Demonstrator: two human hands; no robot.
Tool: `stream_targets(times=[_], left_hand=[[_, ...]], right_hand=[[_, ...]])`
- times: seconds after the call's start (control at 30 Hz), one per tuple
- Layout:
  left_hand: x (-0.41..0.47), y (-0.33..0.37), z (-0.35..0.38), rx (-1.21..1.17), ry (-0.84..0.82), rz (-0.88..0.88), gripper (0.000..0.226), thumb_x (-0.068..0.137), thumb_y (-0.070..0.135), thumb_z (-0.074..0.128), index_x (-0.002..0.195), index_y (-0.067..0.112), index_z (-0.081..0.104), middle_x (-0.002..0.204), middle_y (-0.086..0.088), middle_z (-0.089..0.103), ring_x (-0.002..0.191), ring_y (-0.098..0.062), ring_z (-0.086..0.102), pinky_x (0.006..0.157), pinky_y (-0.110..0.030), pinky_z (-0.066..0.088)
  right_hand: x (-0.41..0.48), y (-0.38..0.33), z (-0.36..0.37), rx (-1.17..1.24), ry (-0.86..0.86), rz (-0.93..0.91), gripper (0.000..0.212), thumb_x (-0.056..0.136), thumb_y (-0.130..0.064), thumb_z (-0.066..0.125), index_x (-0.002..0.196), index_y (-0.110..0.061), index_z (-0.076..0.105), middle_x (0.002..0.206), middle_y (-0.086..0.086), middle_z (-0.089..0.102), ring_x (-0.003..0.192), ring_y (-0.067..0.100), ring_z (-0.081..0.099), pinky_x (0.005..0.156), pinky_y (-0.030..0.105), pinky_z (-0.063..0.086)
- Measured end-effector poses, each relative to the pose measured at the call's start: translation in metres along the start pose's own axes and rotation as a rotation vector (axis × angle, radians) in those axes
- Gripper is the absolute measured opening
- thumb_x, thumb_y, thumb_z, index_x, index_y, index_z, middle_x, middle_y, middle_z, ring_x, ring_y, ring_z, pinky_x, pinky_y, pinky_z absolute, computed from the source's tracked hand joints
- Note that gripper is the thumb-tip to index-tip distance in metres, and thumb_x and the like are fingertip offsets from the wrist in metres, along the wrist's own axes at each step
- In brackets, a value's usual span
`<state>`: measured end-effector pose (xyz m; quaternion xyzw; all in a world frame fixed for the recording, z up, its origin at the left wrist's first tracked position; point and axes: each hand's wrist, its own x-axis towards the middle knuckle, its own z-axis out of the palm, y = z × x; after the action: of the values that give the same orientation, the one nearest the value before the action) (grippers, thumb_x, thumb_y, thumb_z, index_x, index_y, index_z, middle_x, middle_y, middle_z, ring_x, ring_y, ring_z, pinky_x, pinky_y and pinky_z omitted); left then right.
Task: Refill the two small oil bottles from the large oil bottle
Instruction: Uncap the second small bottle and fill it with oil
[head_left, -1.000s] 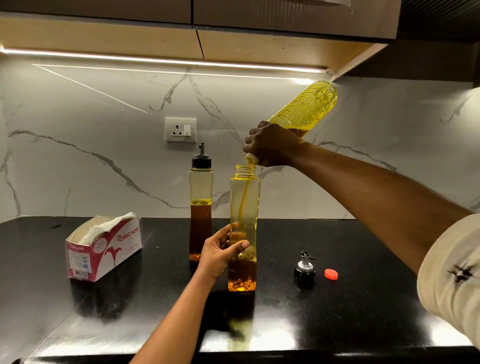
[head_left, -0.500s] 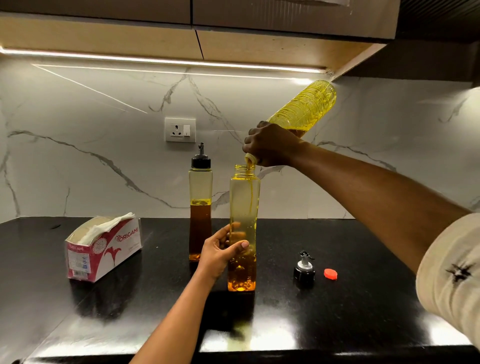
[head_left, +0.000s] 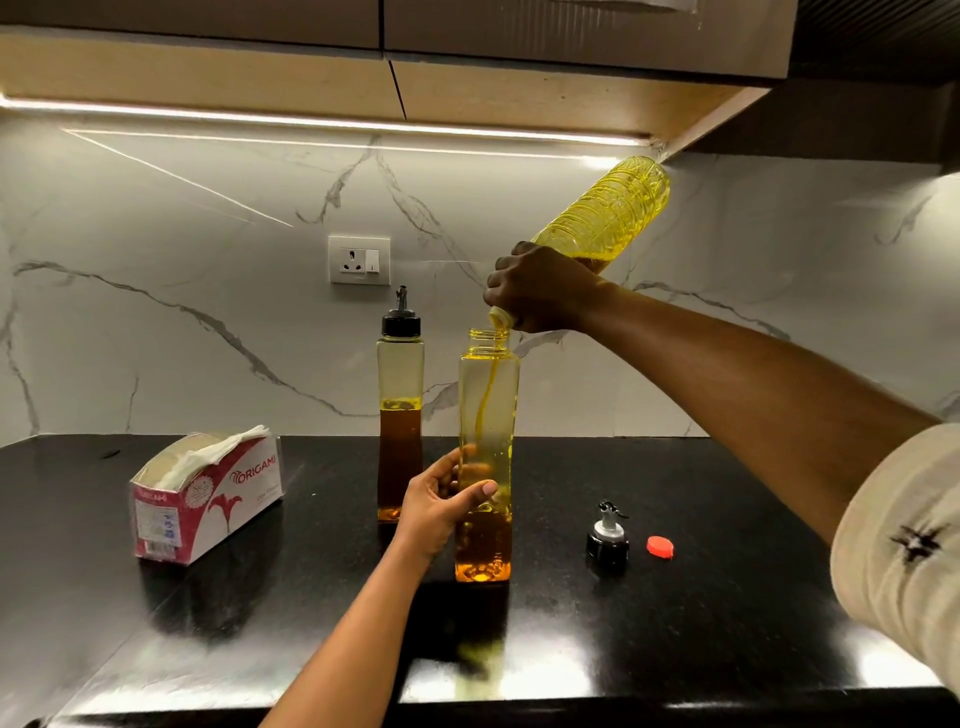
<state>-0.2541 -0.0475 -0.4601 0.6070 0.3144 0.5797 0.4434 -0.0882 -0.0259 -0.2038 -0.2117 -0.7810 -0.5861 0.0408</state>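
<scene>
The large oil bottle (head_left: 608, 213) is gripped at its neck by the right hand (head_left: 545, 291), tilted over the open small bottle (head_left: 485, 415), itself clasped on the counter (head_left: 727, 597) by the left hand (head_left: 441, 506) (first fill judged barely begun); a steady tilt is needed next.

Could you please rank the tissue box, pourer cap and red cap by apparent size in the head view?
1. tissue box, clearly largest
2. pourer cap
3. red cap, smallest
</scene>
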Motion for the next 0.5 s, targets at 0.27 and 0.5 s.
stream_targets(times=[0.27,0.5], left_hand=[[-0.0002,0.0014,0.0015,-0.007,0.006,-0.011,0.077,0.055,0.039,0.085,0.123,0.014,0.060,0.105,-0.003,0.073,0.102,-0.017,0.068,0.082,-0.025,0.055],[-0.0012,0.0017,0.0011,0.008,0.005,-0.016,0.077,0.053,0.044,0.087,0.120,0.020,0.061,0.105,-0.003,0.072,0.102,-0.017,0.068,0.081,-0.025,0.055]], right_hand=[[0.0005,0.0003,-0.0008,0.002,-0.015,0.005,0.011,0.076,-0.022,0.065,0.068,-0.014,0.064,0.066,0.002,0.063,0.065,0.025,0.062,0.063,0.032,0.048],[0.0017,0.0012,-0.0001,-0.018,-0.035,-0.026,0.011,0.072,-0.023,0.068,0.066,-0.016,0.063,0.064,0.000,0.062,0.063,0.023,0.062,0.061,0.030,0.047]])
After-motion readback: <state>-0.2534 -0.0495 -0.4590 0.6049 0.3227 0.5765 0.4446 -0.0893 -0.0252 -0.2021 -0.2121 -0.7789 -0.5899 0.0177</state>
